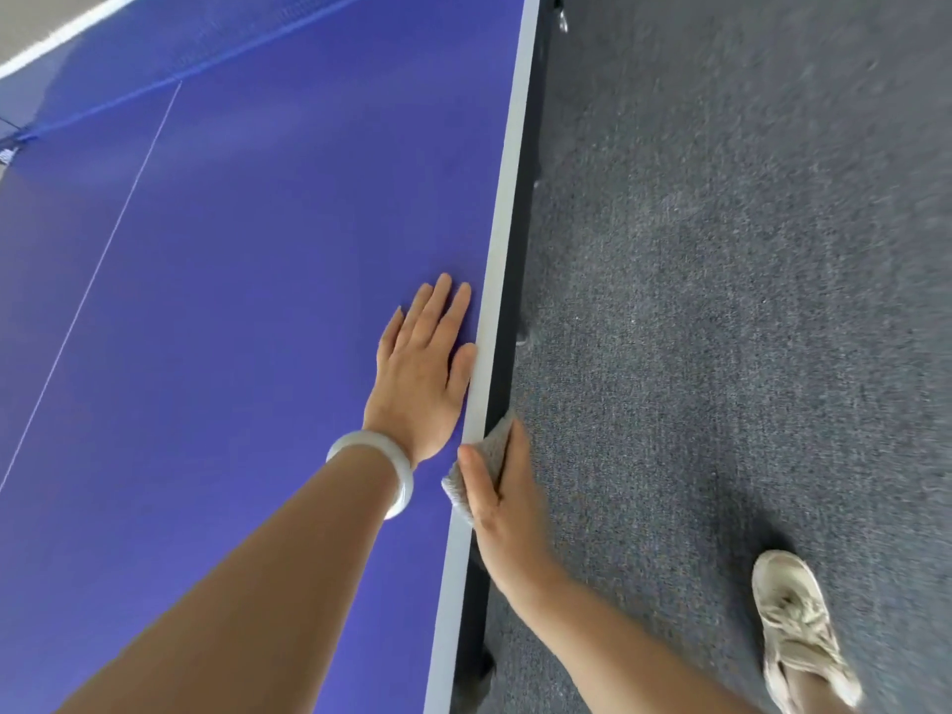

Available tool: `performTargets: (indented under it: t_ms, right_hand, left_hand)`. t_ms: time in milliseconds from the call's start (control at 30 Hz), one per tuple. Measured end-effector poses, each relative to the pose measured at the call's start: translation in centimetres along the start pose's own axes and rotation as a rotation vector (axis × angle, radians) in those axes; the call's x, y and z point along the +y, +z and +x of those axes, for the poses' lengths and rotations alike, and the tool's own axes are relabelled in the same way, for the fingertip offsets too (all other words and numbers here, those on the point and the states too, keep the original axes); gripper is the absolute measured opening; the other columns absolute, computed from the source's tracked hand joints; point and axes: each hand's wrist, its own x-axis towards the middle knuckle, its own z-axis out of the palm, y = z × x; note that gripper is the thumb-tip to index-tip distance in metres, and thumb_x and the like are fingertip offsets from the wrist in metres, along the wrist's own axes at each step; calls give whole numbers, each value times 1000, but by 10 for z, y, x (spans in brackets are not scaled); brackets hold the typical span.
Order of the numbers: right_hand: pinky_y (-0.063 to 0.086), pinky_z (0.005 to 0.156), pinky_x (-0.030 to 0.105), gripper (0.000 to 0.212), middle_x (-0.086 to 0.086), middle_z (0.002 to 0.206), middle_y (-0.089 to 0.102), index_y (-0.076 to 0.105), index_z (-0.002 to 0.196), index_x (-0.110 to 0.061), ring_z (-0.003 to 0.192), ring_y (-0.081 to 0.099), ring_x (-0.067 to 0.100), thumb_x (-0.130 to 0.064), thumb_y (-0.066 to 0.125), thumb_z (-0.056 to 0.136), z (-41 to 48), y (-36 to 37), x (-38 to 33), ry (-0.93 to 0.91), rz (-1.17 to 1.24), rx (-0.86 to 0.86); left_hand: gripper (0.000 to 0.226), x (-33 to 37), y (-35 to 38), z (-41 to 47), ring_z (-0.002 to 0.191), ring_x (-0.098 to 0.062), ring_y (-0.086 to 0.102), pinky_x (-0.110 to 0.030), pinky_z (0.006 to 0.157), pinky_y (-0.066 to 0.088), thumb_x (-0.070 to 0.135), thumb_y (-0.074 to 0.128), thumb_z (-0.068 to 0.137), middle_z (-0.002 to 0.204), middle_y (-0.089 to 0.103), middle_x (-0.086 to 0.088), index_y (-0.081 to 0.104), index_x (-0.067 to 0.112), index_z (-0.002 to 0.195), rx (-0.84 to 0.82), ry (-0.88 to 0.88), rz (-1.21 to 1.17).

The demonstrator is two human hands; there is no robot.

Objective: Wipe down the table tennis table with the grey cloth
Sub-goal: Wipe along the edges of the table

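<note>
We hold the grey cloth (493, 445) on the right edge of the blue desk (257, 301).
Our right hand (507, 502) clamps the cloth over the desk's white border, thumb on top, other fingers hidden below the edge. Our left hand (420, 368) lies flat on the desk just beside it, fingers straight and together, pale bangle (378, 466) on the wrist. Grey carpet (721, 301) and one shoe (793, 631) are on the right.

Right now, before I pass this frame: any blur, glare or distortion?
Head view: motion blur smears the dark grey carpet and the pale laced shoe, worst at right; the left hand flat on the blue table tennis table is sharp, the right hand gripping the grey cloth slightly soft; head view again, a faint pale sheen lies across the table's top.
</note>
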Motion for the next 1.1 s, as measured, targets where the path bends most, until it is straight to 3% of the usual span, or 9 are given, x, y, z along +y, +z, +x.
performTargets:
  t_ms: [200, 333, 400, 433, 533, 633, 767, 900, 1100]
  right_hand:
    - [21, 118, 18, 83, -15, 158, 22, 12, 158, -27, 141, 21, -12, -58, 46, 89, 27, 9, -15, -28, 75, 29]
    - [43, 90, 5, 63, 5, 128, 47, 19, 156, -21, 124, 49, -7, -41, 46, 103, 106, -1, -66, -33, 185, 84]
    - [35, 72, -9, 60, 7, 152, 36, 17, 157, -14, 116, 27, -20, -38, 38, 106, 121, -5, -80, -51, 226, 60]
    - [34, 78, -8, 59, 3, 156, 24, 15, 158, -16, 121, 29, -24, -39, 35, 107, 117, -6, -80, -52, 258, 40]
    - [21, 116, 14, 51, -13, 162, 21, 19, 156, -30, 147, 20, -2, -38, 30, 107, 73, -7, -58, -72, 178, 12]
    - [8, 121, 17, 44, -33, 156, 9, 11, 146, -47, 148, 2, -8, -44, 27, 105, 27, -2, -31, -108, 103, -30]
    - [3, 124, 26, 58, -26, 160, 1, 2, 154, -33, 146, 0, -11, -41, 29, 103, 77, -2, -53, -139, 38, -4]
    - [15, 113, 14, 57, -15, 161, 19, 10, 159, -30, 143, 18, -6, -40, 31, 107, 149, -10, -86, -98, 86, 63]
    - [8, 112, 5, 62, -26, 159, 9, 10, 156, -29, 143, 7, -16, -54, 29, 102, 66, 11, -26, -202, -47, 118]
  left_hand:
    - [52, -7, 3, 0, 151, -6, 13, -36, 124, 9, 21, 24, 105, 164, 19, 6, 26, 18, 156, 51, -18, -178]
    - [52, -8, 3, 2, 151, -5, 13, -37, 124, 10, 16, 26, 104, 163, 20, 5, 28, 16, 155, 56, -7, -189]
    - [52, -8, 4, 1, 151, -6, 14, -38, 124, 11, 15, 26, 103, 163, 21, 5, 28, 15, 155, 62, -6, -181]
    - [52, -8, 4, 1, 151, -6, 14, -38, 124, 12, 15, 26, 103, 163, 22, 4, 29, 15, 155, 65, -4, -182]
    - [52, -7, 4, 2, 151, -5, 14, -38, 124, 12, 14, 27, 102, 163, 20, 6, 29, 16, 155, 68, -3, -178]
    - [52, -10, 7, 2, 151, -7, 15, -38, 123, 13, 15, 28, 102, 163, 23, 5, 30, 15, 154, 81, 3, -158]
    - [54, -9, 7, 2, 151, -5, 12, -37, 123, 11, 24, 20, 102, 163, 20, 6, 29, 15, 155, 70, 1, -162]
    - [55, -9, 7, 2, 151, -7, 14, -39, 123, 13, 25, 18, 102, 163, 22, 5, 31, 12, 154, 77, 3, -160]
    - [54, -8, 5, 3, 151, -7, 12, -38, 122, 12, 24, 20, 102, 164, 20, 7, 28, 15, 155, 58, 4, -154]
